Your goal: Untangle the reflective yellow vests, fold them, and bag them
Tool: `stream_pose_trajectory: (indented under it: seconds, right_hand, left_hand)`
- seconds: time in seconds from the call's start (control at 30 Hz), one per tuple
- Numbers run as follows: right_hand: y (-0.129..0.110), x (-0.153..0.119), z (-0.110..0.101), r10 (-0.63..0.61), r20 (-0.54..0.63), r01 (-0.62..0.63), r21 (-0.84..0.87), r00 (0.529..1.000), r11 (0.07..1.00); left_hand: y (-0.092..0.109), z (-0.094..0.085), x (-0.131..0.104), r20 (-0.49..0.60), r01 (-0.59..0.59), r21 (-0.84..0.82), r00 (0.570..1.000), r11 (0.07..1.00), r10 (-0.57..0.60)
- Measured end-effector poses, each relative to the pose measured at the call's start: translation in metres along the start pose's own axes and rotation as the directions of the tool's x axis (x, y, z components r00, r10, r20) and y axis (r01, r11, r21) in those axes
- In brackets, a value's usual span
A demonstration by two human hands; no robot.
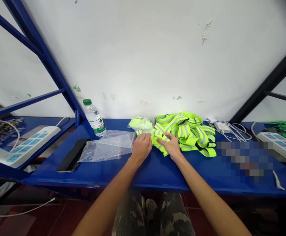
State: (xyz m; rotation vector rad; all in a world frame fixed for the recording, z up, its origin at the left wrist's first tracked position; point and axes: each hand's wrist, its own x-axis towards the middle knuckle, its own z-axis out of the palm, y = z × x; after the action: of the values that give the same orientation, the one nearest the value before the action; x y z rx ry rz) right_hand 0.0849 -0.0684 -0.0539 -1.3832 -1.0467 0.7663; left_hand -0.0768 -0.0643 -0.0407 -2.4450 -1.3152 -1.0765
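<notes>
My left hand (pixel 142 148) is closed, its fingers pinched on a neon-yellow reflective strap (pixel 155 133). Close beside it, my right hand (pixel 170 146) has its thumb and fingers apart, touching the same bright webbing. Behind and to the right lies a heap of neon-yellow reflective straps (pixel 186 129) with grey stripes and black buckles. Just beyond my left hand, a bundle in clear plastic (pixel 141 123) shows the same yellow material. Several flat clear plastic bags (pixel 108 146) overlap to the left of my left hand.
A water bottle (pixel 95 118) with a green cap stands at the back left. A black phone (pixel 74 155) lies near the bags. Right of the straps are a white charger (pixel 222 127) with cables and a blurred patch. Power strips (pixel 32 144) lie on both sides; blue frame posts rise left.
</notes>
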Motion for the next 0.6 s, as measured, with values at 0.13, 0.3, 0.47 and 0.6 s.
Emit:
stream_pose_trajectory:
  seconds: [0.13,0.3,0.47,0.6]
  right_hand:
    - [0.002,0.0,-0.001,-0.049,-0.087,0.047,-0.016,0.995,0.999]
    - [0.003,-0.001,-0.002,-0.031,-0.077,0.024,-0.081,0.997,0.996]
    - [0.003,-0.001,-0.004,-0.033,-0.088,0.006,-0.292,0.996,0.957]
    - [-0.002,-0.003,-0.006,-0.016,0.003,0.016,-0.133,1.0,0.991]
  left_hand:
    - [0.004,-0.001,0.0,0.004,-0.121,-0.043,0.993,0.992,0.122]
    - [0.009,-0.004,-0.002,0.015,-0.171,-0.059,0.985,0.984,0.172]
    - [0.024,-0.004,-0.003,0.029,-0.243,-0.056,0.969,0.969,0.244]
    - [0.023,-0.004,-0.001,0.004,-0.087,-0.23,0.996,0.969,0.091]
